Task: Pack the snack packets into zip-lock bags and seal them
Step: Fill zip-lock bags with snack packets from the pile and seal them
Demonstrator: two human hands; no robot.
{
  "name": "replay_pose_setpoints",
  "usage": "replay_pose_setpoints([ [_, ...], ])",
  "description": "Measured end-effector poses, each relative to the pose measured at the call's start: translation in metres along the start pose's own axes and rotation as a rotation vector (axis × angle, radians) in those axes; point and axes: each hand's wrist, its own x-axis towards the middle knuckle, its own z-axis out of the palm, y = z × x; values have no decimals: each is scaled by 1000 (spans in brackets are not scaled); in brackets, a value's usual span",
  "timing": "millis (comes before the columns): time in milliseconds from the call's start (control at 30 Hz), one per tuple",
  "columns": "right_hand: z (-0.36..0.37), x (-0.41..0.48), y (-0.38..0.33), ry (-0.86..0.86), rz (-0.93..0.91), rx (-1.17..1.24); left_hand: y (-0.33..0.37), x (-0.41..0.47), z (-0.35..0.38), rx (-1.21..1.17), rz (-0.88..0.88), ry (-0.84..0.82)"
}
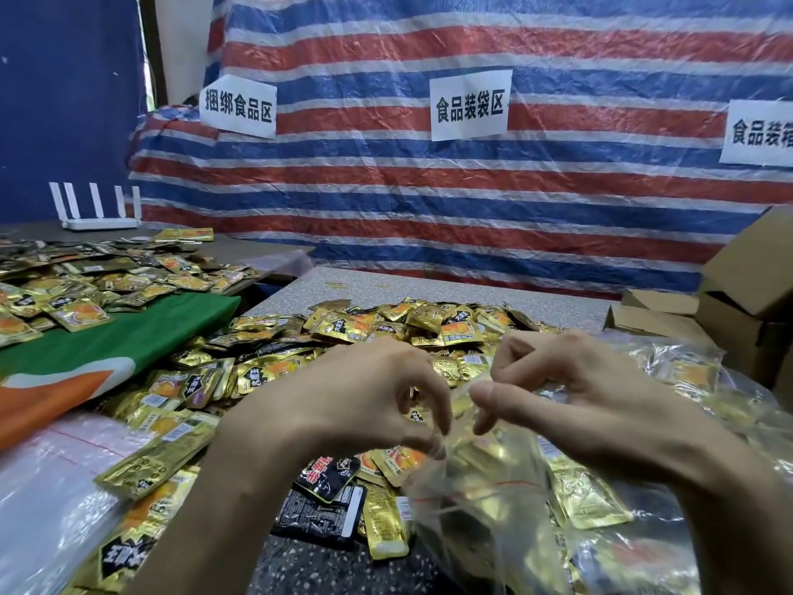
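Two hands of mine meet just below the middle of the frame, both on one clear zip-lock bag (485,500). My left hand (364,392) has its fingers curled down and pinches the bag's upper edge at its left side. My right hand (579,397) pinches the same edge from the right, thumb stretched toward the left hand and the other fingers bent above it. The bag hangs down from that grip toward the lower middle of the frame, crumpled, with a thin red line across it. Gold packets show through its film, though I cannot tell how many.

Loose snack packets (386,328), gold with some black ones, lie heaped on the table (429,285) behind and under my hands. A stack of empty bags (55,478) lies at the lower left, partly under packets. Filled bags (686,380) lie at the right, near the cardboard boxes (751,294) at the right edge. At the left a green and orange cloth (107,350) lies between this table and a second table (240,246) covered with more packets, where a white router (98,208) stands at the far end. A striped tarp (429,186) with paper signs (470,106) fills the background.
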Motion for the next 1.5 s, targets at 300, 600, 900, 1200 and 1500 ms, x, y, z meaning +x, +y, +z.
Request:
replay_pose_setpoints([
  [300, -8, -4, 3, -193, 24, -41, -13, -5, -12, -278, 66, 214],
  [600, -23, -7, 27, -117, 94, 149, -28, -26, -31, -420, 53, 176],
  [900, -27, -12, 25, -73, 48, 221, -32, -37, -41, -462, -17, 271],
  [1200, -22, -9, 26, 95, 70, 214, -46, -39, -43, -371, -113, 278],
  [1500, -24, -8, 23, 240, 72, 208, -52, -38, -41, -437, -52, 264],
])
